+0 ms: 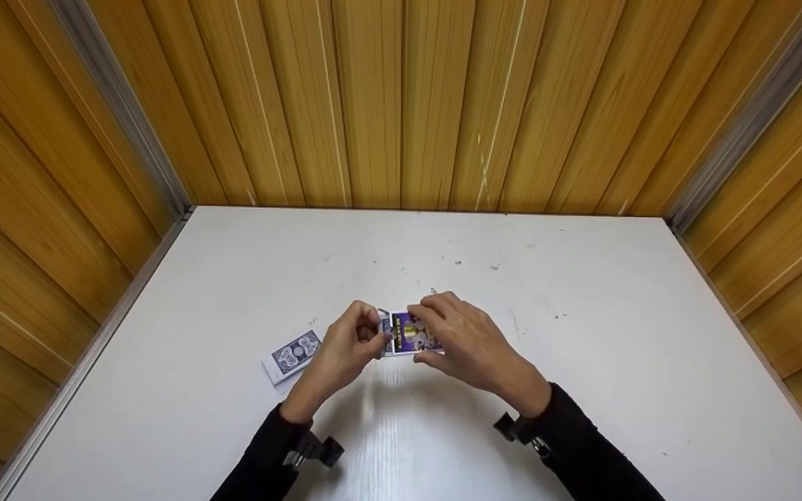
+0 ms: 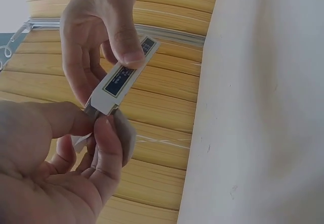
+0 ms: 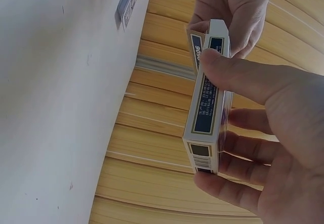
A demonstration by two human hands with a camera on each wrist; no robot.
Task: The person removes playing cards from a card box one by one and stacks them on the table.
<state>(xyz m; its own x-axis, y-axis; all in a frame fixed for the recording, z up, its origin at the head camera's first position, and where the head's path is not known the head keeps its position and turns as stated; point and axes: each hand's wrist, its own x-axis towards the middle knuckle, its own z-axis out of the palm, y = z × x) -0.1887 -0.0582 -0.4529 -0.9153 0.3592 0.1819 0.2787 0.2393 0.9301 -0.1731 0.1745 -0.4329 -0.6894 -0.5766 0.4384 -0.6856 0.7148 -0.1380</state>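
Observation:
A small playing card box with a purple picture side is held up between both hands over the table. My right hand grips its right part; in the right wrist view the thumb presses the narrow dark-labelled side of the box while the fingers support the other side. My left hand pinches the left end of the box with thumb and forefinger. A flap stands out at that end, near the left fingers. A deck of playing cards, blue patterned backs up, lies on the table beside my left wrist.
The white table bears small dark marks and scuffs. Wood-patterned panels rise behind it and at both sides, with metal posts in the corners. A dark wrist mount sits at each black sleeve cuff.

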